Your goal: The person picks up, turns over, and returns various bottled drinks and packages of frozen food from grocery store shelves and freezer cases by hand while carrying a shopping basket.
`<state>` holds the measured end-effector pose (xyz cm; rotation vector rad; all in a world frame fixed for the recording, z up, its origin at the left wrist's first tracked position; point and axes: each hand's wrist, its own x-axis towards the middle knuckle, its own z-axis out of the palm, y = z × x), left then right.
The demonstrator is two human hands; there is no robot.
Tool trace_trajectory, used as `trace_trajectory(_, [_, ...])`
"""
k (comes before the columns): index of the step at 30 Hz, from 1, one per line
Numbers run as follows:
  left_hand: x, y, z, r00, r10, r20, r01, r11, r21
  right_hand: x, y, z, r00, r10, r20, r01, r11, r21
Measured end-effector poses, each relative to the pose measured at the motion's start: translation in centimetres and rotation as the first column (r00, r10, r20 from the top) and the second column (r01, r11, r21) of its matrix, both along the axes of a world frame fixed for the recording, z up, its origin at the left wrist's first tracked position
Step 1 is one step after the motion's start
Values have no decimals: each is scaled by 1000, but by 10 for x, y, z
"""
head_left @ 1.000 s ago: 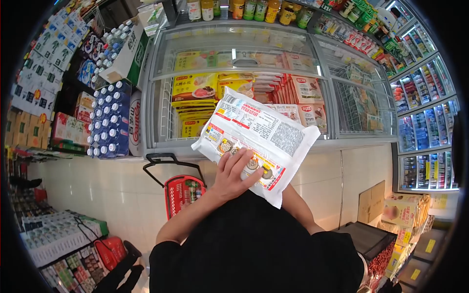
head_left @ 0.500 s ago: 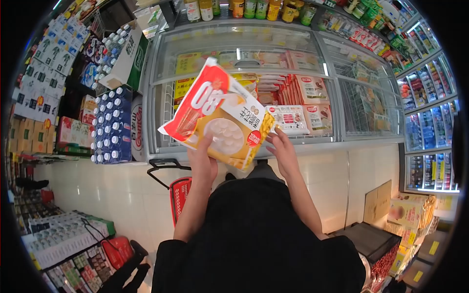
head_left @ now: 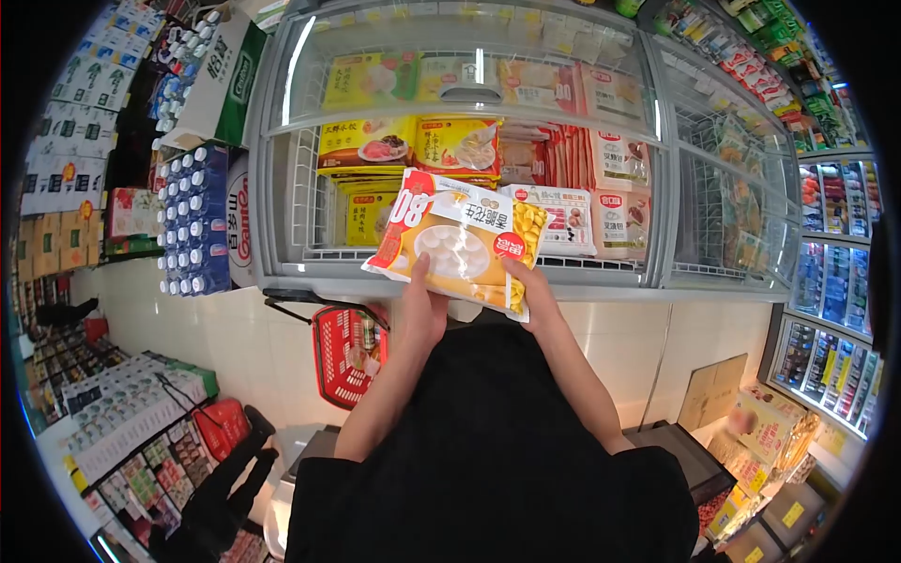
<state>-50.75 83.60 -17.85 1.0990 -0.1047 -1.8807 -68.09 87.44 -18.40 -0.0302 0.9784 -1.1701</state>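
Observation:
A frozen bag of rice balls (head_left: 450, 249), red, white and yellow with a bowl of white balls printed on it, is held before my body at the freezer's front edge. My left hand (head_left: 424, 311) grips its near left part, thumb on the face. At the near right corner my right hand (head_left: 532, 296) holds the same bag, thumb on top and other fingers hidden beneath. Behind it, yellow dumpling packs (head_left: 366, 143) and a white packet (head_left: 559, 221) lie inside the open section of the chest freezer (head_left: 601, 274).
A red shopping basket (head_left: 330, 375) with items in it stands on the floor to the left. Blue-wrapped bottles (head_left: 195, 220) are stacked beside the freezer. A dark-topped stand (head_left: 671, 450) is at the right, and a person's dark-clothed legs (head_left: 225, 483) show behind left.
My right hand has closed on the bag's right corner, where its fingers were spread before. The bag has turned flatter and lower. My view has shifted, showing more of the freezer and basket.

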Motion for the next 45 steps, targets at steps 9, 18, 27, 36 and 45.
trace_trajectory(9, [-21, -31, -45, 977, -157, 145, 134, 978, 159, -130, -20, -61, 990, 45, -137, -31, 995, 100])
trace_trajectory(18, [-46, -74, -74, 827, -540, 158, 506, 837, 208, -132, -51, -81, 828, 522, 205, -542, 839, 49])
trace_trajectory(27, [-5, -22, -150, -582, -113, 806, 404, 820, 407, -163, -121, -153, 995, -70, -67, 86, 957, 278])
trace_trajectory(36, [0, -16, -155, -471, 83, 878, 515, 834, 197, -202, -270, -232, 934, -344, -101, 338, 939, -71])
trace_trajectory(45, [-3, -23, -149, -476, 95, 874, 528, 826, 198, -205, -341, -308, 835, -522, -175, 429, 816, -388])
